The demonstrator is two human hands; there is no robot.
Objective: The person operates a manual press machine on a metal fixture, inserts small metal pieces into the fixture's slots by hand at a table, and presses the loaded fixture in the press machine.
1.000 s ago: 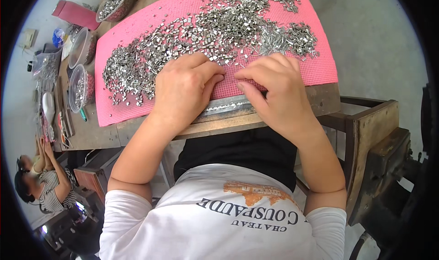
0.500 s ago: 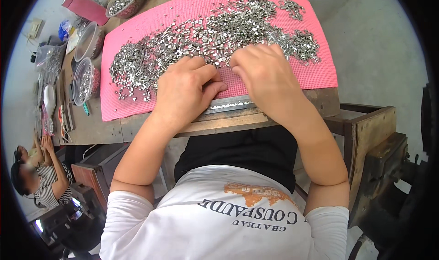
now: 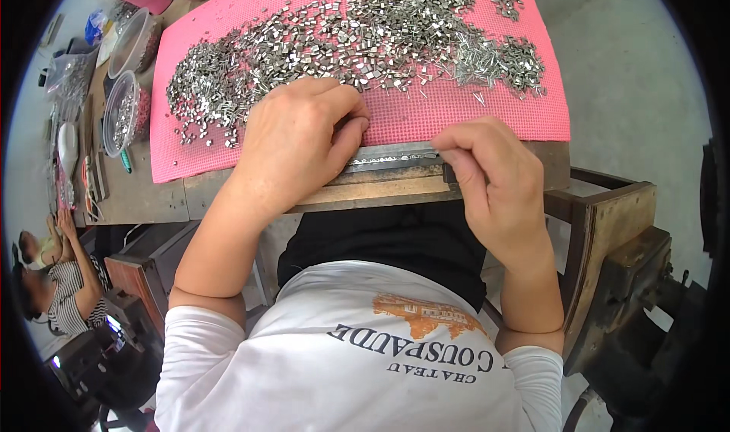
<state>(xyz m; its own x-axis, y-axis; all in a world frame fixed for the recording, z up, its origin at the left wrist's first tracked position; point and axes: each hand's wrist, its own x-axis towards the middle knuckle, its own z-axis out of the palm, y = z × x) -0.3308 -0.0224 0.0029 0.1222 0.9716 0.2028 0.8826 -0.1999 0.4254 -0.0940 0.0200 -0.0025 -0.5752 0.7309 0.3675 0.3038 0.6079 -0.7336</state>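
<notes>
Pink mesh mat [image 3: 544,124] on worktop [image 3: 163,202] as reference. Loose metal bits [image 3: 312,44] are heaped across its middle. Grey metal rail [image 3: 388,166], carrying a row of shiny pieces [image 3: 376,160], runs along the mat's near edge. Change: right hand [image 3: 498,177] has left the bits for the rail's right end, thumb and index pinched; can't tell on what. Left hand [image 3: 300,131] stays over the mat's near edge, grip curled, contents hidden.

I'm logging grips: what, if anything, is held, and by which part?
Cannot tell: the right hand is at the metal strip, the left hand over the pink mat; anything held is hidden or too small.
</notes>
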